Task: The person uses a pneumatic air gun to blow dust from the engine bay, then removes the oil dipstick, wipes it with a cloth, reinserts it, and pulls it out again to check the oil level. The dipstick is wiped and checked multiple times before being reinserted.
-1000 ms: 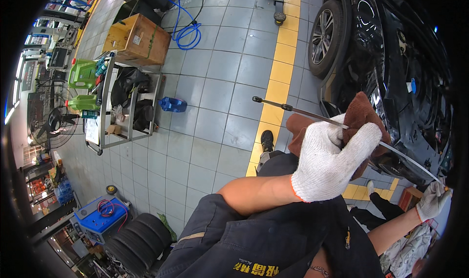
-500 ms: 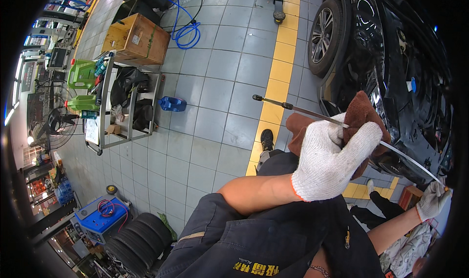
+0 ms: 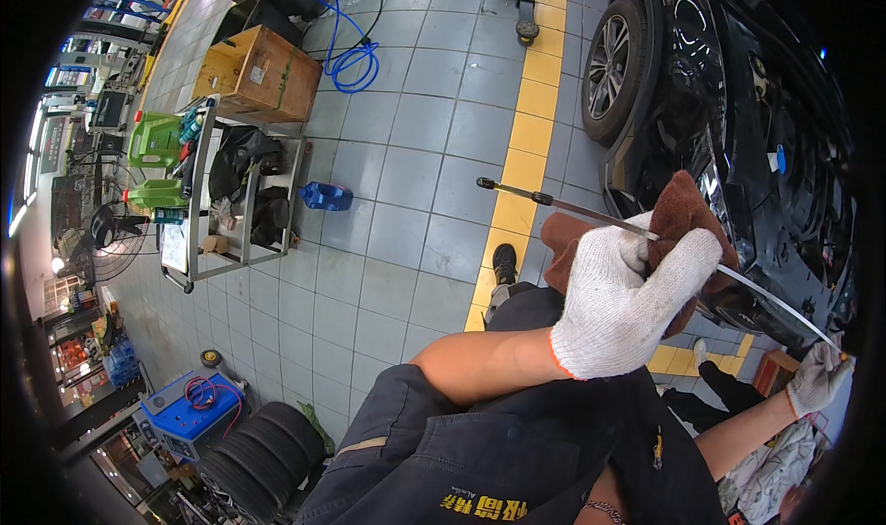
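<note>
Both my hands wear white knitted gloves. My left hand is closed round a brown cloth, which wraps the middle of a long thin dipstick. The dipstick's dark jointed end sticks out to the left over the floor. Its pale, slightly bent part runs down to the right toward my right hand, whose fingers close on an end with a small orange tip. Another fold of the cloth hangs beyond my left hand. Just past both hands stands a black car with its engine bay exposed.
A car wheel stands at the upper right beside a yellow floor line. To the left are a metal cart with green jugs, a wooden crate, a blue jug and a blue hose. Stacked tyres sit lower left.
</note>
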### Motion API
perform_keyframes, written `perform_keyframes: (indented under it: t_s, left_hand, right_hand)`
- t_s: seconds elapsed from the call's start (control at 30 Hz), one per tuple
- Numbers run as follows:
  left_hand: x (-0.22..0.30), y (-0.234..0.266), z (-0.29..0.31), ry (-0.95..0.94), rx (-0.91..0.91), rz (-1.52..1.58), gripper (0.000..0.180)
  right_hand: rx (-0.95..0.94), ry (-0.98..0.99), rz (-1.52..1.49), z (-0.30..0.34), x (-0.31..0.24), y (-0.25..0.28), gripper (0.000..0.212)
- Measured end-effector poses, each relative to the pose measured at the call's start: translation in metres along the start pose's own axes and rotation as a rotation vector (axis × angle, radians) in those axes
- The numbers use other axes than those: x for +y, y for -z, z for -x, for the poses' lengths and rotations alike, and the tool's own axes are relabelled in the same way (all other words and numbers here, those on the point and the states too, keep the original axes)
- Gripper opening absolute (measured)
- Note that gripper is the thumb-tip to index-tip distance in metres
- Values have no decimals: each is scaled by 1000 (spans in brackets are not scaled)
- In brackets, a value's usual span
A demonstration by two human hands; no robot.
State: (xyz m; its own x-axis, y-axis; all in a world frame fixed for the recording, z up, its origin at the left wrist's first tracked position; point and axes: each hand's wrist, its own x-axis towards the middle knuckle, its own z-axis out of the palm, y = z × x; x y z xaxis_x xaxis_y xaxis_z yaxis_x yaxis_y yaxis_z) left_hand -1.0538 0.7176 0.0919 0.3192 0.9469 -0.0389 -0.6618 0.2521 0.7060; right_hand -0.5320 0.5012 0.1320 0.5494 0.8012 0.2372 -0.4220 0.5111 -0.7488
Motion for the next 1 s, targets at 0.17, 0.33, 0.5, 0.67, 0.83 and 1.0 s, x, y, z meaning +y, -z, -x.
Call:
perform_keyframes:
  t_s: [0.17, 0.33, 0.5, 0.67, 0.83, 1.0]
  left_hand:
    - [0, 0, 0, 6, -7, 1, 23]
    - [-2, 0, -1, -26, -28, -28, 25]
    - [-3, -1, -1, -46, -10, -14, 27]
    - [-3, -1, 0, -37, 3, -26, 25]
    - [0, 3, 1, 218, -49, 31, 20]
    - [-1, -1, -3, 189, -14, 5, 19]
  right_hand:
    - [-2, -5, -7, 1, 1, -1, 20]
    - [-10, 11, 0, 1, -3, 6, 19]
    - [21, 12, -26, 1, -6, 9, 19]
    - [-4, 0, 5, 1, -3, -1, 19]
    - [-76, -160, -11, 2, 19, -18, 18]
    - [-105, -364, -27, 13, 47, -35, 15]
